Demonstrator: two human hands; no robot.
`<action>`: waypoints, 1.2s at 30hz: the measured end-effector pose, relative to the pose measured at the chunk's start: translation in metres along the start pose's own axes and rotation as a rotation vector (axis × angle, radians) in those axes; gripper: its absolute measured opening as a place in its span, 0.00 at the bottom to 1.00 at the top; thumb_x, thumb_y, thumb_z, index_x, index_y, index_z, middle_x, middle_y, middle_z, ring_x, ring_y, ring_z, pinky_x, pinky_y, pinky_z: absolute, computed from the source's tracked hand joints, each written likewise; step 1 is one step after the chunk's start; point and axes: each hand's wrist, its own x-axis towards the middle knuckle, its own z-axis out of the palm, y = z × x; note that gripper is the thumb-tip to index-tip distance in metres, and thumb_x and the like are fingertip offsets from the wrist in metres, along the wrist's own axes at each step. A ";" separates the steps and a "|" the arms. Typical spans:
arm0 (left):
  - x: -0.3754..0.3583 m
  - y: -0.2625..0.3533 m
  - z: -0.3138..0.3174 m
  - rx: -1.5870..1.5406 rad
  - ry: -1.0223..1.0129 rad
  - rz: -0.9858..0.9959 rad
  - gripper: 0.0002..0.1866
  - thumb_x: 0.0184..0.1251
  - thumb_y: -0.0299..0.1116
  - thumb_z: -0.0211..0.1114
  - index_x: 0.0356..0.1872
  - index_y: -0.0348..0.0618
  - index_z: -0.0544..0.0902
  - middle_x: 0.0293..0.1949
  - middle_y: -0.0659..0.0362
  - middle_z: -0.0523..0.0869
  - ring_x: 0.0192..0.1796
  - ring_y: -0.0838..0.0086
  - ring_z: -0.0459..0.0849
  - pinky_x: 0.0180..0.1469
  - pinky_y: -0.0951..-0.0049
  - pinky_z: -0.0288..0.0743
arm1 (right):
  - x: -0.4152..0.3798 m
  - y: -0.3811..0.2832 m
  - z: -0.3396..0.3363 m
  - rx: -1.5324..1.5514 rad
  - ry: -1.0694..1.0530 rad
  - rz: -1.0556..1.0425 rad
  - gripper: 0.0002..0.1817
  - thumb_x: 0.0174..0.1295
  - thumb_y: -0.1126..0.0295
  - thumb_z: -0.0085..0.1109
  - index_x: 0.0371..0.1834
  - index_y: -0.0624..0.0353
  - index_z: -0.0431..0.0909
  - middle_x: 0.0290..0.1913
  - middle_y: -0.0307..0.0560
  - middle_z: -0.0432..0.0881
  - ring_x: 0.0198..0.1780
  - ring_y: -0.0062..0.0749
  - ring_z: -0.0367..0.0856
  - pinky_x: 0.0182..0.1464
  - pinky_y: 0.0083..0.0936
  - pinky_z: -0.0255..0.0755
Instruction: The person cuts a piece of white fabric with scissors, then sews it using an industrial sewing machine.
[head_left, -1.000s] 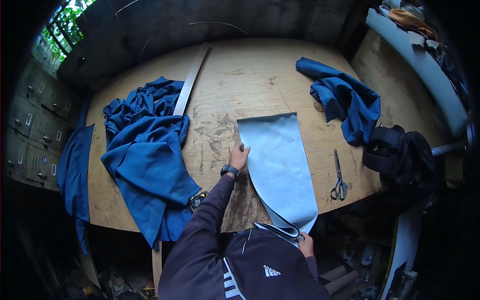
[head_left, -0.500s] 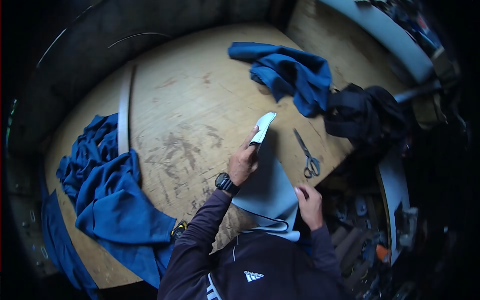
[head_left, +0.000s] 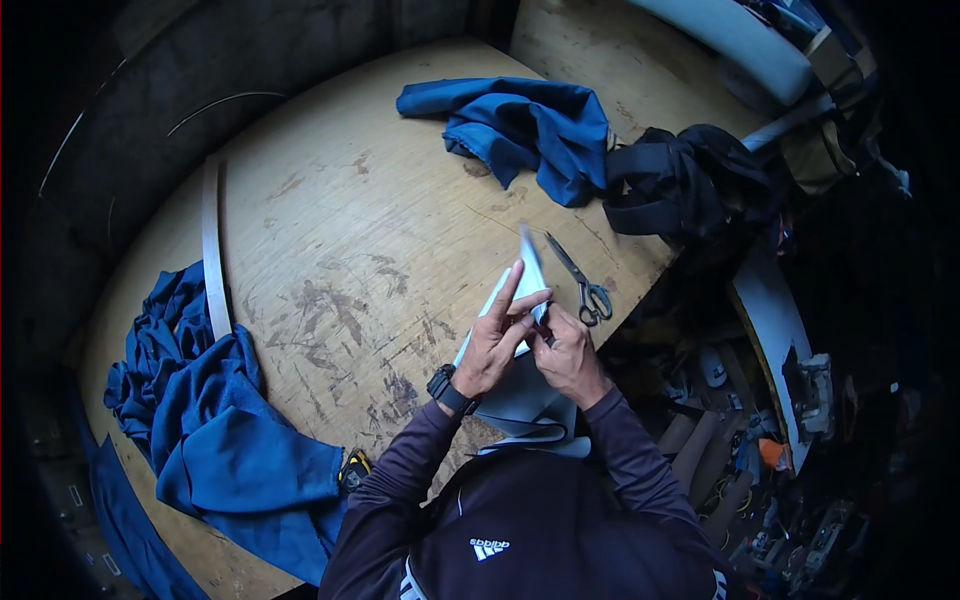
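Observation:
A pale grey-white sheet of flexible material (head_left: 528, 394) lies between my hands and body, its near end folded into layers. Both hands are on a folded upper part of it, whose narrow tip is blurred. My left hand (head_left: 487, 350), with a black watch at the wrist, grips this part, its index finger stretched along it. Close beside it, my right hand (head_left: 572, 358) is closed on the right edge of the fold; its fingertips are partly hidden. Scissors with dark handles (head_left: 580, 285) lie just beyond my right hand, apart from it.
Blue cloth (head_left: 245, 425) is heaped on the left of the wooden table (head_left: 330, 200), by a long flat strip (head_left: 212, 255). More blue cloth (head_left: 530, 130) and a black fabric item (head_left: 690, 185) lie at the far right. Cluttered tools (head_left: 740, 470) sit below the right edge.
My right hand has moved up from the sheet's lower right edge to meet my left hand at the folded part. The left fingers have spread, and the view has shifted.

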 end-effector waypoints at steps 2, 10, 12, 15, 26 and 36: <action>0.001 -0.010 0.013 -0.010 0.070 0.082 0.45 0.79 0.20 0.55 0.87 0.55 0.39 0.69 0.46 0.79 0.63 0.70 0.82 0.66 0.66 0.75 | -0.004 0.009 0.001 0.009 0.048 -0.101 0.04 0.68 0.78 0.58 0.38 0.69 0.77 0.38 0.60 0.81 0.41 0.64 0.82 0.41 0.49 0.76; -0.004 -0.009 0.024 0.185 0.141 0.080 0.39 0.74 0.22 0.64 0.83 0.49 0.58 0.70 0.49 0.79 0.48 0.74 0.85 0.49 0.72 0.81 | -0.020 0.013 -0.016 0.497 0.005 0.254 0.14 0.79 0.67 0.54 0.51 0.69 0.84 0.41 0.47 0.88 0.45 0.25 0.85 0.47 0.27 0.78; 0.000 -0.003 0.019 0.525 0.150 0.147 0.34 0.71 0.24 0.68 0.78 0.45 0.70 0.69 0.51 0.80 0.44 0.74 0.86 0.44 0.74 0.81 | -0.022 0.011 -0.023 0.507 0.029 0.262 0.15 0.79 0.67 0.54 0.54 0.68 0.84 0.41 0.43 0.89 0.45 0.19 0.83 0.50 0.23 0.77; 0.022 0.034 0.025 0.893 0.081 0.357 0.34 0.63 0.36 0.77 0.71 0.43 0.77 0.63 0.50 0.83 0.55 0.60 0.83 0.58 0.62 0.76 | -0.038 0.006 -0.041 0.596 0.120 0.267 0.14 0.79 0.66 0.55 0.52 0.67 0.84 0.39 0.41 0.87 0.43 0.17 0.81 0.49 0.22 0.75; 0.055 -0.034 0.068 0.793 -0.583 -0.248 0.13 0.63 0.31 0.78 0.46 0.39 0.88 0.42 0.59 0.88 0.44 0.73 0.84 0.51 0.67 0.78 | -0.229 0.008 -0.243 0.233 0.571 0.355 0.15 0.79 0.62 0.56 0.39 0.64 0.78 0.27 0.45 0.71 0.29 0.28 0.68 0.35 0.28 0.65; 0.018 -0.175 0.332 -0.061 -0.073 -0.233 0.08 0.84 0.34 0.59 0.55 0.45 0.74 0.49 0.62 0.79 0.51 0.78 0.77 0.58 0.70 0.70 | -0.401 0.055 -0.339 0.148 0.757 0.412 0.13 0.77 0.69 0.58 0.36 0.70 0.77 0.31 0.51 0.76 0.30 0.37 0.75 0.33 0.32 0.68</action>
